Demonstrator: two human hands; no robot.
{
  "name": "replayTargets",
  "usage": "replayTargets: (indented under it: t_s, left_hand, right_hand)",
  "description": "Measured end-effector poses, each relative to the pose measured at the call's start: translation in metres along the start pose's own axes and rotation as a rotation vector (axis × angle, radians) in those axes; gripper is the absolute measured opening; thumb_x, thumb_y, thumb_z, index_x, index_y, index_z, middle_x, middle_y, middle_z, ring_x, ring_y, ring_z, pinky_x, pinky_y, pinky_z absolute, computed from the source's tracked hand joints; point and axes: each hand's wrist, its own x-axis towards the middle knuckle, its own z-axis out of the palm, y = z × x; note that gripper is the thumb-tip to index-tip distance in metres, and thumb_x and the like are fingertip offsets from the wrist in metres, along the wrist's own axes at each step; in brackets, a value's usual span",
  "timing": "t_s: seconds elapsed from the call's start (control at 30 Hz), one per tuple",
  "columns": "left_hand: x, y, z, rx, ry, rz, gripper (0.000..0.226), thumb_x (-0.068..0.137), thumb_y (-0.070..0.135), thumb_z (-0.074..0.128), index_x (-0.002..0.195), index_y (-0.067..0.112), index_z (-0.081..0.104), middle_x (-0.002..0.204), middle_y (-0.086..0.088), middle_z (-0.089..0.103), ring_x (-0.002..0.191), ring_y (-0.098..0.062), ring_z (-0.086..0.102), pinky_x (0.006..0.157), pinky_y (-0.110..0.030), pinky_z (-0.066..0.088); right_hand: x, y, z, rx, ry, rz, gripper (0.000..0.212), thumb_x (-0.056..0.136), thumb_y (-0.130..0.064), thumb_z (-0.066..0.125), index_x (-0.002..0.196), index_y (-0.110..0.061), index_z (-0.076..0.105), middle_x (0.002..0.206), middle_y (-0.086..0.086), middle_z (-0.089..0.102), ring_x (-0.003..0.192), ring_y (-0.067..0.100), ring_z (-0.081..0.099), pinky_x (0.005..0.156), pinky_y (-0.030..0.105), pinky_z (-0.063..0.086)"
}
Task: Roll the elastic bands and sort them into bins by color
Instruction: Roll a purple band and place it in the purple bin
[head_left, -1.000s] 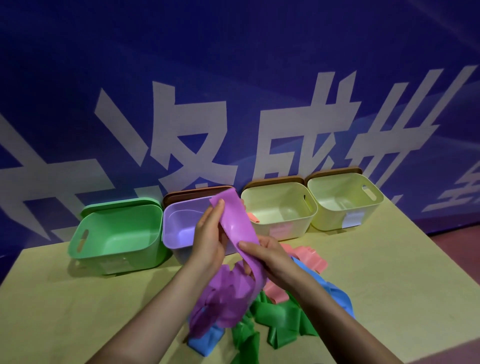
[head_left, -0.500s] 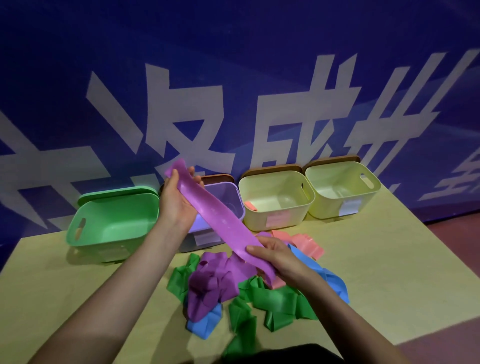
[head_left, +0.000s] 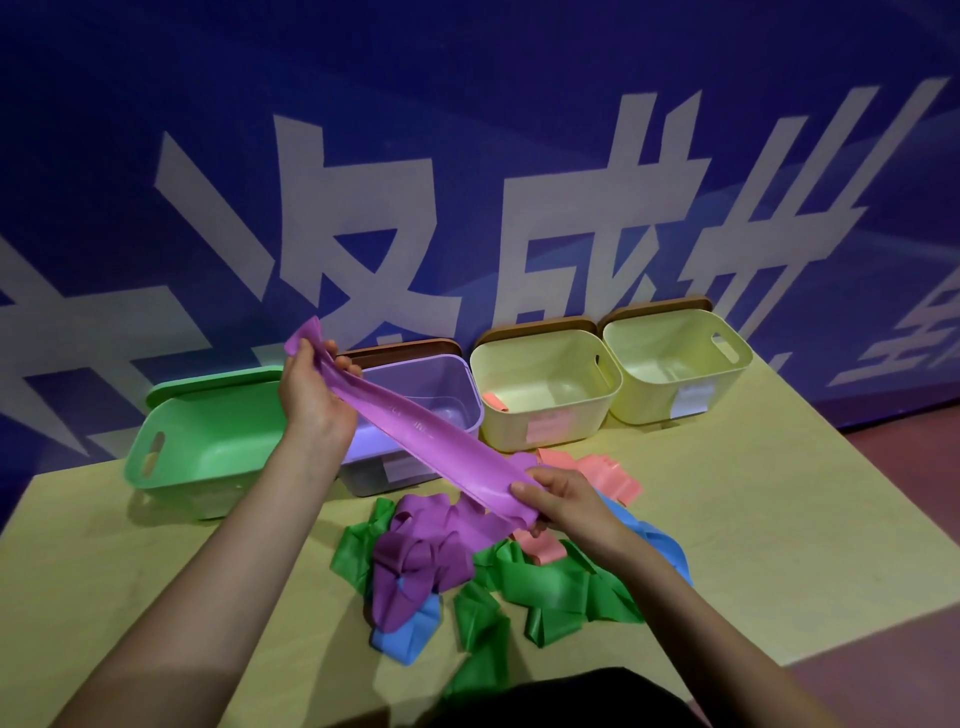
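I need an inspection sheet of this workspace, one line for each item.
Surface: yellow table, bands heaped at its middle.
Job's things: purple band stretched between both hands; green bin, purple bin, two yellow bins in a row at the wall; a pink piece lies in the nearer yellow bin.
Clutter: loose green, blue, pink and purple bands.
Hands: left hand grips the band's upper end; right hand pinches its lower part.
Cables: nothing seen.
Surroundings: blue wall with white characters.

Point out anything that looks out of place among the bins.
A pink band hangs over the left rim of the pale yellow bin, draped rather than dropped inside. Nothing else among the bins stands out.
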Motion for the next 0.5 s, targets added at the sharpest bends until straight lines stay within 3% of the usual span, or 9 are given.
replayTargets:
  t_s: [0.17, 0.3, 0.43, 0.5]
  left_hand:
    - [0.007, -0.001, -0.008, -0.085, -0.007, -0.043, 0.021, 0.102, 0.026, 0.039, 0.099, 0.015, 0.056, 0.062, 0.005, 0.060, 0.054, -0.007, 0.058, 0.053, -0.020, 0.050]
    - [0.002, -0.008, -0.007, -0.047, -0.014, -0.057, 0.020, 0.102, 0.023, 0.039, 0.106, 0.010, 0.055, 0.075, -0.001, 0.061, 0.062, -0.010, 0.062, 0.061, -0.022, 0.053]
    - [-0.010, -0.017, 0.000, 0.001, -0.066, -0.090, 0.028, 0.104, 0.026, 0.034, 0.100, 0.009, 0.056, 0.073, -0.003, 0.064, 0.065, -0.011, 0.065, 0.063, -0.023, 0.054]
    - [-0.023, -0.028, 0.007, 0.066, -0.127, -0.087, 0.031, 0.105, 0.025, 0.029, 0.094, 0.011, 0.055, 0.064, 0.000, 0.064, 0.065, -0.012, 0.063, 0.064, -0.023, 0.053]
  right_hand:
    - [-0.002, 0.006, -0.003, -0.022, 0.163, -0.029, 0.014, 0.082, -0.008, 0.072, 0.073, 0.000, 0.065, 0.058, 0.010, 0.061, 0.053, 0.013, 0.057, 0.057, 0.022, 0.047]
    - [-0.006, 0.008, -0.011, 0.020, 0.141, -0.019, 0.016, 0.081, -0.008, 0.073, 0.083, 0.006, 0.065, 0.077, 0.029, 0.061, 0.071, 0.028, 0.059, 0.074, 0.041, 0.049]
    - [-0.010, 0.018, -0.017, 0.064, 0.111, 0.083, 0.027, 0.073, -0.019, 0.071, 0.094, -0.003, 0.068, 0.086, 0.008, 0.062, 0.075, 0.022, 0.054, 0.075, 0.032, 0.046]
    - [-0.011, 0.022, -0.019, -0.134, 0.066, 0.092, 0.018, 0.082, -0.009, 0.067, 0.100, -0.008, 0.067, 0.097, 0.001, 0.064, 0.081, 0.011, 0.056, 0.075, 0.024, 0.045]
